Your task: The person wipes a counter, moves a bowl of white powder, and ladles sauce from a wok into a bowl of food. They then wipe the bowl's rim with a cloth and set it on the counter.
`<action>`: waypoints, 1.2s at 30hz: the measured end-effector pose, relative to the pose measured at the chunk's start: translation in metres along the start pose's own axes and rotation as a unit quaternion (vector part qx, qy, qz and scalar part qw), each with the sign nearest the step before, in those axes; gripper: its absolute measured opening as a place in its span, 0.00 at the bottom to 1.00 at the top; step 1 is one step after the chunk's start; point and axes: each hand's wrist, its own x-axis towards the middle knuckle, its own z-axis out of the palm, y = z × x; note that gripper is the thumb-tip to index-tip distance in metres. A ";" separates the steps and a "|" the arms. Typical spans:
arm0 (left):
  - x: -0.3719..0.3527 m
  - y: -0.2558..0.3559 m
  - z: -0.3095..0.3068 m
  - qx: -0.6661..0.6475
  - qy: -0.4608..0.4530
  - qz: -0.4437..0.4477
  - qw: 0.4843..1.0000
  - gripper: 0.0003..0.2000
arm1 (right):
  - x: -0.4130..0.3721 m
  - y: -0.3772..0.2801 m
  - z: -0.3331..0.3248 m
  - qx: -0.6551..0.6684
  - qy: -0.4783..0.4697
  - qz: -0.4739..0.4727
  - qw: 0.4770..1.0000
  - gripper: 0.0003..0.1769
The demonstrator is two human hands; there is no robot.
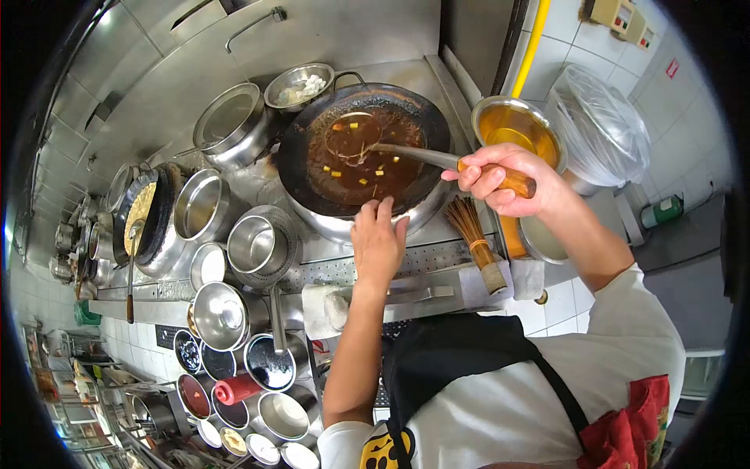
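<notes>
My right hand [504,181] is wrapped round the wooden handle of a ladle [418,153]. The ladle's bowl dips into dark brown sauce [340,184] in a large black wok [294,176], and small yellow pieces float there. At the wok's near rim, my left hand [378,238] reaches in with fingers stretched and thumb apart. Its fingertips overlap the rim and the edge of the sauce.
A bamboo brush [473,230] stands right of the wok, below a bowl of yellow oil [512,129]. Left are a bowl with white pieces [306,87], metal pots [205,205], a long-handled strainer [277,313] and a second wok [164,215]. Several seasoning containers [273,362] sit lower left.
</notes>
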 end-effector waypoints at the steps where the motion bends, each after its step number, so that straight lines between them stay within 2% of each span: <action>1: -0.005 0.000 -0.011 -0.010 0.039 0.016 0.999 0.17 | -0.006 0.001 0.010 -0.009 0.014 -0.002 1.000 0.19; 4: -0.045 -0.024 -0.041 -0.008 0.042 -0.046 0.998 0.23 | -0.015 0.003 0.030 -0.018 0.038 -0.012 0.999 0.21; 6: -0.076 -0.054 -0.054 -0.021 0.034 -0.108 0.993 0.20 | -0.016 0.006 0.038 -0.033 0.044 -0.024 0.998 0.20; 8: -0.100 -0.095 -0.056 -0.095 0.041 -0.246 0.964 0.19 | -0.015 0.009 0.043 -0.040 0.048 -0.029 0.998 0.20; 9: -0.111 -0.125 -0.050 -0.098 0.076 -0.307 0.944 0.18 | -0.015 0.011 0.045 -0.026 0.049 -0.029 0.998 0.21; 10: -0.115 -0.145 -0.050 -0.061 0.108 -0.335 0.934 0.19 | -0.015 0.013 0.046 -0.012 0.050 -0.026 0.998 0.21; 13: -0.125 -0.215 -0.035 -0.104 0.189 -0.396 0.892 0.22 | -0.012 0.018 0.046 0.009 0.033 -0.017 0.999 0.23; 16: -0.115 -0.231 -0.043 -0.006 0.191 -0.465 0.864 0.24 | -0.013 0.026 0.050 0.023 0.031 -0.025 0.999 0.23; 19: -0.124 -0.219 -0.061 0.133 0.066 -0.353 0.924 0.25 | -0.014 0.036 0.055 0.031 0.044 -0.050 0.997 0.23; 20: -0.124 -0.205 -0.072 0.141 0.002 -0.386 0.912 0.25 | -0.014 0.036 0.056 0.037 0.044 -0.045 0.997 0.23; 23: -0.153 -0.214 -0.078 0.149 -0.109 -0.372 0.910 0.26 | -0.014 0.038 0.057 0.019 0.047 -0.048 0.998 0.22; 26: -0.150 -0.189 -0.095 0.138 -0.176 -0.434 0.872 0.30 | -0.013 0.038 0.057 0.014 0.055 -0.048 0.997 0.21; 30: -0.155 -0.203 -0.097 0.108 -0.220 -0.422 0.873 0.30 | -0.012 0.039 0.064 0.008 0.069 -0.047 0.996 0.21; 34: -0.157 -0.202 -0.095 0.086 -0.196 -0.405 0.889 0.31 | -0.013 0.041 0.076 0.029 0.086 -0.053 0.994 0.25; 36: -0.161 -0.202 -0.092 0.072 -0.183 -0.406 0.892 0.32 | -0.015 0.042 0.085 0.037 0.065 -0.039 0.996 0.25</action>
